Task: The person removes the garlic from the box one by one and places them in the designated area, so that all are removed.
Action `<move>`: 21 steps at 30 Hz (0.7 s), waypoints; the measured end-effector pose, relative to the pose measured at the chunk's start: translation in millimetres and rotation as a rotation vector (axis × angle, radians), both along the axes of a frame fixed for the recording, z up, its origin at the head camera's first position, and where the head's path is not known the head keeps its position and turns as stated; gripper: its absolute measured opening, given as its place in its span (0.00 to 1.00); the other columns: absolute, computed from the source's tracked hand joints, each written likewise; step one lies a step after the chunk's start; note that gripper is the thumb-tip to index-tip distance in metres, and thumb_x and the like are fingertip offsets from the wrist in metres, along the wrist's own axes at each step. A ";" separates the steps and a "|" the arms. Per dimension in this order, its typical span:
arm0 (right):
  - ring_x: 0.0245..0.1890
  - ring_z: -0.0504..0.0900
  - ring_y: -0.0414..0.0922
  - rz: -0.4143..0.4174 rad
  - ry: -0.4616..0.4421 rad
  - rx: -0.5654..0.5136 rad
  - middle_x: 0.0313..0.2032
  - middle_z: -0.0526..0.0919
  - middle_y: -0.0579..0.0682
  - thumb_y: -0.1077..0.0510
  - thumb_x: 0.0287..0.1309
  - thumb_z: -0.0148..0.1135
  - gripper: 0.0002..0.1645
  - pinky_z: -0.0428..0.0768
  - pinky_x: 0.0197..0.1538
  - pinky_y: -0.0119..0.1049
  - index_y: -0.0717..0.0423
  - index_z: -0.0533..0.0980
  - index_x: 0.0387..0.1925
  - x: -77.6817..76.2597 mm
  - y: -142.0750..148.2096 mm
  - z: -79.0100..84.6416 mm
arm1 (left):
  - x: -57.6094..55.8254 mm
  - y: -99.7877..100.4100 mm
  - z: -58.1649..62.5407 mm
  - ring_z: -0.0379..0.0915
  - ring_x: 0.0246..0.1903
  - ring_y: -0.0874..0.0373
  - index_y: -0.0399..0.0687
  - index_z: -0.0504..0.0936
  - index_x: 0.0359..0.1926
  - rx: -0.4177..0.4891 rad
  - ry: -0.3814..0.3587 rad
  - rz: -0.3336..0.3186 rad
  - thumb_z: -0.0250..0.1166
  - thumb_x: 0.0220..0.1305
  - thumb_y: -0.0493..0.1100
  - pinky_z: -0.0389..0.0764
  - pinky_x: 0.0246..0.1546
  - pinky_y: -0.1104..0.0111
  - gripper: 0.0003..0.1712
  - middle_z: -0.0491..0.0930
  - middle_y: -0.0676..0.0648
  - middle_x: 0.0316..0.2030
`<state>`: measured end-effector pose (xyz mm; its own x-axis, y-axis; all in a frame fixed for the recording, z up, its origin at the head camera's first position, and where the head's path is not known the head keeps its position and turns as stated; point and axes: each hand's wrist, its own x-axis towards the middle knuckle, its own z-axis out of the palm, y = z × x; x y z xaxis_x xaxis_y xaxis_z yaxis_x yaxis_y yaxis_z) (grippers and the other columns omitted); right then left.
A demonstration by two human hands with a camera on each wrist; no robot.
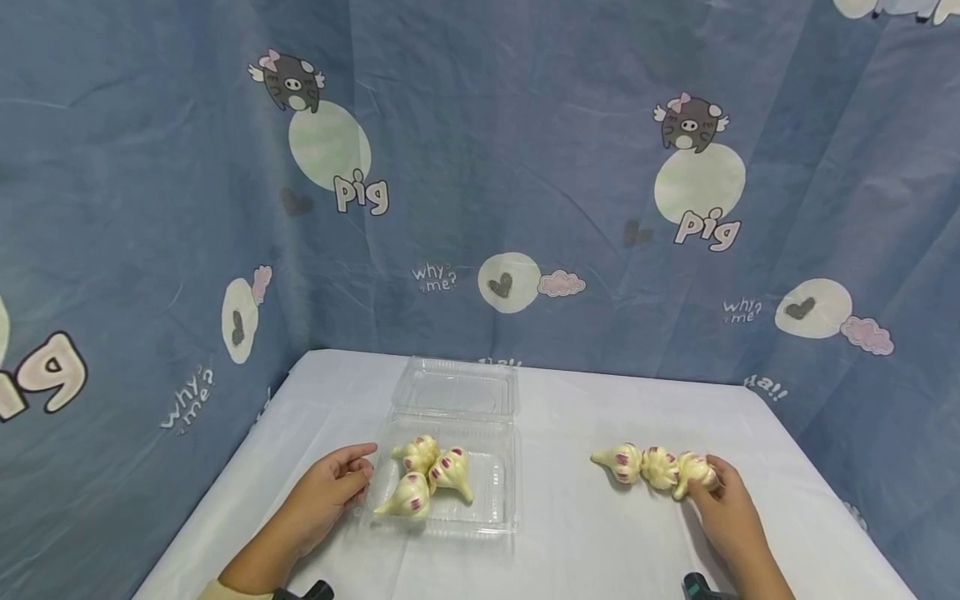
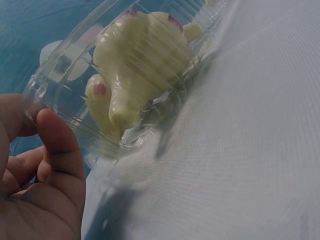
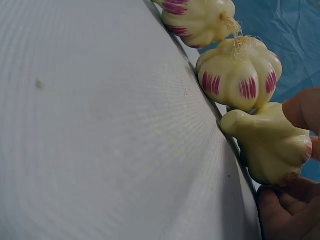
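A clear plastic clamshell box [image 1: 491,492] lies with its lid [image 1: 453,392] folded back on the left half of the table. Three cream garlic bulbs with purple marks sit in its base, among them a front one [image 1: 411,497]. My left hand [image 1: 326,493] pinches the box's left rim between thumb [image 2: 59,135] and forefinger. Over on the right, my right hand [image 1: 726,504] grips the rightmost garlic bulb [image 3: 272,142] of a row of three, fingers at its far side. The middle bulb [image 1: 660,468] and the left bulb [image 1: 622,462] stand close beside it.
A white cloth covers the table [image 1: 562,533]. Behind and to the left hangs a blue curtain [image 1: 465,208] printed with pigs and clouds, meeting the table's back edge. Dark straps [image 1: 697,586] show near both wrists.
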<state>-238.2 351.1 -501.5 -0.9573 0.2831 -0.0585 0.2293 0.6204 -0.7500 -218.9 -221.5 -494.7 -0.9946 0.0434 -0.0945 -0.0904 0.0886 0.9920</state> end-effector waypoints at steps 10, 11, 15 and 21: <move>0.77 0.52 0.74 -0.020 0.010 0.018 0.77 0.49 0.78 0.51 0.76 0.55 0.45 0.61 0.74 0.66 0.68 0.48 0.81 1.4 -2.1 6.9 | 1.8 0.3 0.7 0.69 0.31 0.61 0.31 0.66 0.74 -0.006 -0.010 0.009 0.57 0.73 0.31 0.76 0.30 0.72 0.31 0.75 0.46 0.41; 0.77 0.51 0.75 -0.026 0.012 0.023 0.77 0.48 0.78 0.52 0.76 0.55 0.45 0.61 0.74 0.66 0.68 0.48 0.80 1.6 -2.8 7.8 | 2.0 0.3 0.8 0.69 0.31 0.61 0.31 0.66 0.74 -0.007 -0.009 0.009 0.57 0.73 0.31 0.76 0.30 0.72 0.31 0.75 0.46 0.41; 0.74 0.55 0.76 -0.055 0.036 0.049 0.76 0.51 0.78 0.53 0.75 0.55 0.43 0.65 0.72 0.66 0.68 0.51 0.80 4.2 -7.5 11.6 | 2.1 0.1 1.0 0.69 0.31 0.62 0.30 0.66 0.74 -0.008 -0.004 0.012 0.57 0.72 0.31 0.76 0.30 0.72 0.31 0.75 0.46 0.41; 0.71 0.61 0.76 -0.147 0.153 0.084 0.74 0.55 0.77 0.56 0.73 0.54 0.41 0.68 0.69 0.68 0.64 0.53 0.80 12.0 -21.3 25.0 | 1.7 0.2 1.2 0.70 0.31 0.61 0.31 0.66 0.74 0.000 -0.004 0.012 0.57 0.73 0.31 0.77 0.30 0.72 0.31 0.75 0.46 0.41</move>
